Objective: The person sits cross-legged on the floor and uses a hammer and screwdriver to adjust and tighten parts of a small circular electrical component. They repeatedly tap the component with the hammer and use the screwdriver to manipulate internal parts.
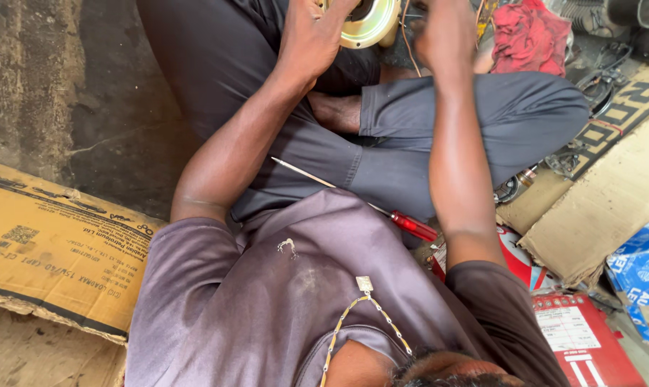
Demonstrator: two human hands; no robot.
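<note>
I sit cross-legged on the floor in dark trousers. My left hand (311, 37) grips the rim of a round cream-coloured metal part (373, 27) at the top edge of the view. My right hand (445, 32) is raised beside that part, seen from the back with its fingers curled; thin wires (407, 39) run between the two hands, and what the fingers hold is hidden. A screwdriver with a red handle (412, 226) lies across my lap, its thin shaft (303, 173) pointing toward my left arm.
Flattened cardboard (52, 247) lies on the dark floor at my left, and more cardboard (604, 208) at my right. A red cloth (529, 32) sits beyond my right knee. A red packet (582, 337), a blue carton (643, 265) and small metal parts (514, 188) crowd the right side.
</note>
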